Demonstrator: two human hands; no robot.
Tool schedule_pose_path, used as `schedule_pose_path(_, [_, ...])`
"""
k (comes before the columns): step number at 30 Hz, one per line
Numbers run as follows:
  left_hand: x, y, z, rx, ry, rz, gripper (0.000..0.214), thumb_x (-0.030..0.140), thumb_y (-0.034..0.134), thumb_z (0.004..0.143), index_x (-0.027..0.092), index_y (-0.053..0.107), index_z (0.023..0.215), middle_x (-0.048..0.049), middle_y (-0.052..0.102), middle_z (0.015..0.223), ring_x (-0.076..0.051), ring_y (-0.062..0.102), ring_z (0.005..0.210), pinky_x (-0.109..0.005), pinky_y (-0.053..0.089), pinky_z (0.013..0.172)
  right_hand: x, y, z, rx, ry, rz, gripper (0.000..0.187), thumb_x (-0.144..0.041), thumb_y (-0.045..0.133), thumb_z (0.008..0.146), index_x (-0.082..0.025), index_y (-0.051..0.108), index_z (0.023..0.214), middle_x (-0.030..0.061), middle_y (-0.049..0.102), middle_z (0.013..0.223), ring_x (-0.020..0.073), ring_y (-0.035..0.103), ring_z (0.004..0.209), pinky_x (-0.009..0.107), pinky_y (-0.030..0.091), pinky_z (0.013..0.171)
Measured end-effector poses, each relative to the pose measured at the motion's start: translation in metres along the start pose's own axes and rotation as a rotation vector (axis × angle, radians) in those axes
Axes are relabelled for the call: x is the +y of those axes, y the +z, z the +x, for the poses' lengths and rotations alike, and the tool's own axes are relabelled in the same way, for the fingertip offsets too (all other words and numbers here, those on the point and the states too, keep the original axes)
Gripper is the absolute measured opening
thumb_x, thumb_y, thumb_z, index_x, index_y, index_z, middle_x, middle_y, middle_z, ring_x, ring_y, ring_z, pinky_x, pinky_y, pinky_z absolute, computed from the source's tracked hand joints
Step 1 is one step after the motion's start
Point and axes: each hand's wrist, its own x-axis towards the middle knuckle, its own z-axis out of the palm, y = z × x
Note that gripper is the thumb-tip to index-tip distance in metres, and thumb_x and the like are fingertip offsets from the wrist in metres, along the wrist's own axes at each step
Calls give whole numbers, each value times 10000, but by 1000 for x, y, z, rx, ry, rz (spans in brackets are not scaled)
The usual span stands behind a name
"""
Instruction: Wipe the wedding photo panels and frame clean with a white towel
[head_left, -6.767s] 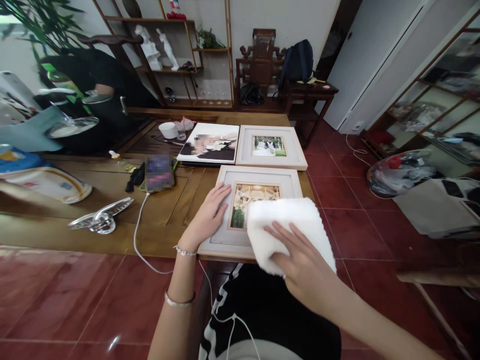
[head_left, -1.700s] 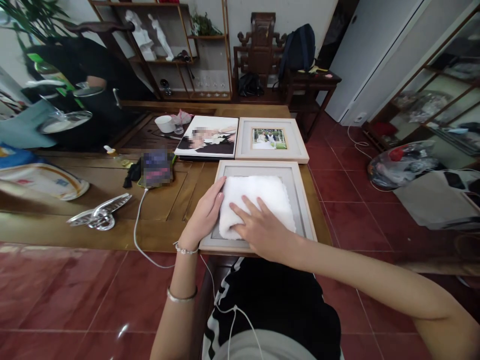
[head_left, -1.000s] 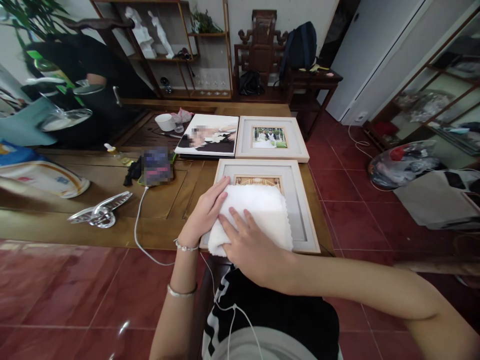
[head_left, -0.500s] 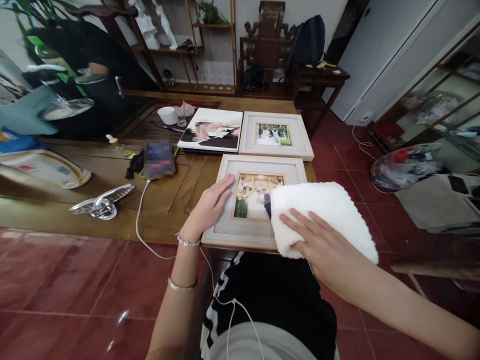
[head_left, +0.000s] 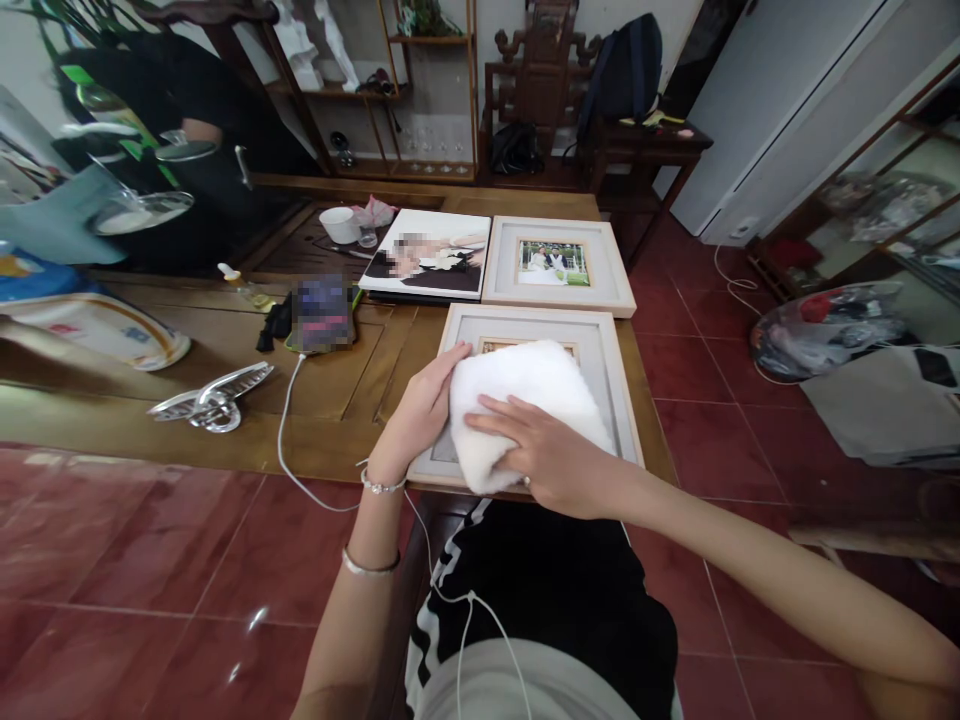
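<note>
A picture frame [head_left: 619, 400] with a pale wooden edge lies flat at the near edge of the wooden table. Over its middle is a folded, fluffy white cloth [head_left: 536, 375], which hides nearly all of the photo. My right hand [head_left: 551, 450] presses on the cloth and grips its near fold, fingers spread across the top. Along the frame's left side rests my left hand [head_left: 424, 405], fingers stretched out flat, their tips beside the cloth. Behind lie a second framed photo [head_left: 555, 263] and a white-edged photo panel [head_left: 435, 255], side by side.
On the table [head_left: 360, 385] to the left are a silver hair claw [head_left: 214, 395], a blurred dark device [head_left: 324, 312] with a white cable, a small dropper bottle [head_left: 246, 288] and a white cup [head_left: 340, 225]. A person in black [head_left: 232, 110] sits across the table.
My right hand has slid the white cloth leftward over the frame, from its right side to its middle, covering the photo. My left hand stays at the frame's left side.
</note>
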Motion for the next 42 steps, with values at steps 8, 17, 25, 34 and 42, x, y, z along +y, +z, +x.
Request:
schedule_pose_path(8, [-1,-1,0,13,-36,-19,444,179,372,917,168,468,1351,-104,537,1374,-204,510,1256,-392,382,1081,-6,11,23,76,55,84,382,16,484,697,-154,748,915,114,412,1418,281,226,1393,455,196,1157])
schedule_pose_path(17, [1,-3,2,-13,-7,46,410,160,360,918,146,507,1300,-117,556,1354,-200,503,1272,-389,376,1094,0,-5,17,12,40,140,356,32,462,691,-140,749,812,116,507,1370,269,357,1333,411,288,1111])
schedule_pose_path(25, [3,-2,1,-39,33,51,388,178,372,942,165,517,1302,-117,498,1414,-201,428,1338,-426,328,1131,20,-79,-66,-62,275,216,400,29,377,629,-225,680,689,-16,713,1020,203,642,976,342,497,876])
schedule_pose_path(34, [6,-2,1,-53,50,34,374,177,372,945,178,549,1275,-107,536,1380,-212,440,1330,-451,345,1118,72,-97,-39,699,551,-147,55,-114,604,721,-151,631,690,50,651,768,202,608,704,312,484,618])
schedule_pose_path(42, [5,-4,0,-49,53,57,358,171,399,945,184,551,1269,-83,570,1344,-211,507,1267,-415,382,1095,75,-53,60,169,72,-529,342,-36,395,904,-115,614,1154,126,374,1491,313,296,1376,491,258,1106])
